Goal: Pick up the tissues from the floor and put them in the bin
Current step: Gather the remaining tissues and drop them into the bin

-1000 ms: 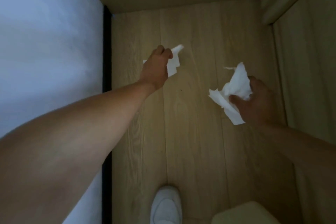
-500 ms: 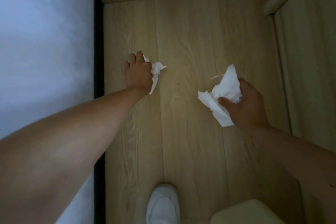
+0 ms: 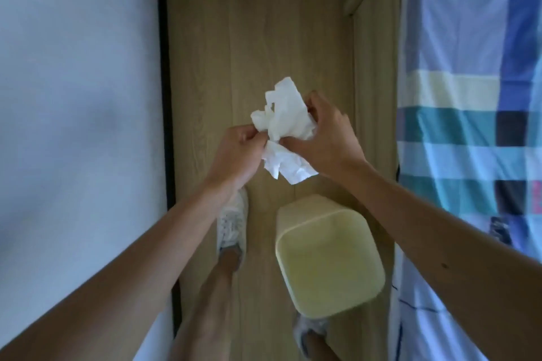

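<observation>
The floor (image 3: 258, 38) was a narrow strip of pale wood, running between a white wall (image 3: 76, 126) on the person's left and a bed (image 3: 469, 126) with a blue and teal checked sheet on the right. No loose tissue was visible on the bare boards, so I judged that the picking-up part was probably finished, though the arms and the bin hid some of the floor.

The bin (image 3: 328, 258), pale yellow with rounded corners and an open top, stood on the floor just beside the bed and close in front of the person's feet. One white shoe (image 3: 231, 223) was to its left, the other (image 3: 311, 328) partly hidden behind its near edge. The bin looked empty inside, as far as the view allowed. It probably stood so near in order that the paper could simply be dropped in.

Both arms reached forward over the floor. The left hand (image 3: 237, 155) and the right hand (image 3: 328, 141) were brought together, each one pinching the same white bundle of tissues (image 3: 284, 132). The right fingers (image 3: 311, 102) curled over the upper part and the left fingertips held the lower left edge. The tissues were crumpled, in the air, beyond the far rim of the bin and not yet above its opening. I believe the hands met to press the loose pieces into one ball, because thin paper flutters and a single lump falls straighter. A corner hung down free and could have caught the rim.
</observation>
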### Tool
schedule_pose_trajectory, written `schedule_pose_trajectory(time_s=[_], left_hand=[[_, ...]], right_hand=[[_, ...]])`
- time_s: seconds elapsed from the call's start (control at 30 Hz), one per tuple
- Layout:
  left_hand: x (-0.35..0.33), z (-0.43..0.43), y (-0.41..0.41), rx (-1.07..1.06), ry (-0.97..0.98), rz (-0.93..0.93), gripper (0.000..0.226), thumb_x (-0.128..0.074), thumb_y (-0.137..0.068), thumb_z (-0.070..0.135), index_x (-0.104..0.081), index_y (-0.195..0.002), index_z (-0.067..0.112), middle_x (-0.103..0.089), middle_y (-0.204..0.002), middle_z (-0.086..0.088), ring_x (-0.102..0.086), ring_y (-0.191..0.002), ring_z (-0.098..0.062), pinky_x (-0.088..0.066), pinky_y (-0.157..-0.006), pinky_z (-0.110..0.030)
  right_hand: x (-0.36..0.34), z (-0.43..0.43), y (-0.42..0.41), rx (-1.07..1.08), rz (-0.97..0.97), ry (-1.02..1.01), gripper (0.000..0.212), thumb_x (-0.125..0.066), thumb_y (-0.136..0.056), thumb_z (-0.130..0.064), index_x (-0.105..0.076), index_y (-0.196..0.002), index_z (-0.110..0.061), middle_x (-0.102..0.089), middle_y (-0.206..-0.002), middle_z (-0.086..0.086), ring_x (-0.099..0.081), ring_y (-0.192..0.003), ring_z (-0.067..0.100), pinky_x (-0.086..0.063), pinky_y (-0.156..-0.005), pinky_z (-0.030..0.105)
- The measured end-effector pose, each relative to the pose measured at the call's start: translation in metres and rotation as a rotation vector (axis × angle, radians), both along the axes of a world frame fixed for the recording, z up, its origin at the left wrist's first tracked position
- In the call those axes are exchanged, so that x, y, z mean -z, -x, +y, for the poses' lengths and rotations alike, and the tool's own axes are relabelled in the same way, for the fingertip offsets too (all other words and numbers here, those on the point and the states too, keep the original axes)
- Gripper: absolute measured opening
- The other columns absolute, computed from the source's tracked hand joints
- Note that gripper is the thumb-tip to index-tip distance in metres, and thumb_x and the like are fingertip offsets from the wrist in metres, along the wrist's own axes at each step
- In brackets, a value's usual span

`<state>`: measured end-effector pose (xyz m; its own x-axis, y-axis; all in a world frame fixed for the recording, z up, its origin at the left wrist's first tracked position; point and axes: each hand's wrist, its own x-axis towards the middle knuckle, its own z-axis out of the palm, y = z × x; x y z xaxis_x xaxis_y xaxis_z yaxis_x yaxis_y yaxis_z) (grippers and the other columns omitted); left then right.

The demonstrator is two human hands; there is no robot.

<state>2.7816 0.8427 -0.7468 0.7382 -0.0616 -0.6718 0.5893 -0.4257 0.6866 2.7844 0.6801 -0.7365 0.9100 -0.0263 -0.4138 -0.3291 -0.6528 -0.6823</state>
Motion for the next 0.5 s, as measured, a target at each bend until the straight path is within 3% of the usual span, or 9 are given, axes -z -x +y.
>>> schedule_pose_trajectory(time_s=[0.07, 0.13, 0.23, 0.3, 0.37, 0.43, 0.5], left_hand=[[-0.044, -0.007, 0.039, -0.049, 0.053, 0.035, 0.038, -0.050, -0.089, 0.038, -0.050, -0.057, 0.018, -0.048, -0.059, 0.001, -0.045, -0.059, -0.012, -0.034, -0.064, -0.033], [-0.079, -0.015, 0.087, -0.059, 0.075, 0.041, 0.041, -0.055, -0.085, 0.051, -0.060, -0.074, 0.012, -0.060, -0.068, 0.004, -0.057, -0.065, -0.011, -0.042, -0.068, -0.031], [-0.105, -0.032, 0.159, -0.028, 0.080, 0.134, 0.025, -0.066, -0.084, 0.045, -0.071, -0.098, 0.026, -0.076, -0.086, 0.012, -0.071, -0.080, -0.003, -0.052, -0.074, -0.024], [-0.097, -0.042, 0.194, -0.022, 0.059, 0.200, 0.014, -0.068, -0.084, 0.037, -0.070, -0.093, 0.027, -0.077, -0.087, 0.009, -0.071, -0.080, -0.008, -0.051, -0.071, -0.025], [-0.074, -0.050, 0.219, -0.025, 0.030, 0.277, 0.011, -0.070, -0.084, 0.031, -0.071, -0.092, 0.022, -0.076, -0.090, 0.004, -0.068, -0.075, -0.009, -0.046, -0.063, -0.022], [-0.043, -0.056, 0.234, -0.038, -0.021, 0.358, 0.021, -0.071, -0.083, 0.034, -0.073, -0.096, 0.017, -0.074, -0.091, 0.002, -0.067, -0.074, -0.009, -0.045, -0.061, -0.022], [-0.008, -0.061, 0.241, -0.021, -0.058, 0.382, 0.029, -0.069, -0.077, 0.043, -0.074, -0.093, 0.020, -0.075, -0.093, 0.001, -0.070, -0.084, -0.017, -0.052, -0.068, -0.027]], right_hand=[[-0.040, -0.007, 0.037, 0.009, 0.001, 0.000, 0.052, -0.086, -0.066, -0.035, -0.052, -0.101, -0.017, -0.058, -0.080, -0.015, -0.056, -0.066, 0.002, -0.043, -0.052, 0.013], [-0.073, -0.015, 0.082, 0.051, -0.011, -0.020, 0.054, -0.087, -0.066, -0.033, -0.051, -0.101, -0.014, -0.060, -0.085, -0.010, -0.056, -0.066, 0.001, -0.042, -0.050, 0.011], [-0.095, -0.024, 0.162, 0.158, 0.039, -0.012, 0.061, -0.087, -0.067, -0.029, -0.044, -0.107, -0.012, -0.052, -0.084, -0.012, -0.052, -0.069, -0.001, -0.046, -0.053, 0.014], [-0.086, -0.026, 0.209, 0.236, 0.115, 0.004, 0.060, -0.085, -0.069, -0.027, -0.041, -0.107, -0.013, -0.048, -0.086, -0.011, -0.052, -0.076, 0.013, -0.052, -0.066, 0.030], [-0.067, -0.025, 0.245, 0.306, 0.205, 0.017, 0.056, -0.083, -0.070, -0.026, -0.041, -0.104, -0.014, -0.046, -0.084, -0.012, -0.051, -0.081, 0.016, -0.052, -0.068, 0.040], [-0.036, -0.025, 0.265, 0.358, 0.256, 0.038, 0.054, -0.082, -0.072, -0.023, -0.042, -0.105, -0.013, -0.045, -0.081, -0.016, -0.052, -0.078, 0.016, -0.047, -0.060, 0.030], [0.001, -0.025, 0.275, 0.390, 0.254, 0.063, 0.052, -0.081, -0.073, -0.022, -0.042, -0.107, -0.012, -0.043, -0.079, -0.017, -0.049, -0.072, 0.011, -0.037, -0.053, 0.015]])
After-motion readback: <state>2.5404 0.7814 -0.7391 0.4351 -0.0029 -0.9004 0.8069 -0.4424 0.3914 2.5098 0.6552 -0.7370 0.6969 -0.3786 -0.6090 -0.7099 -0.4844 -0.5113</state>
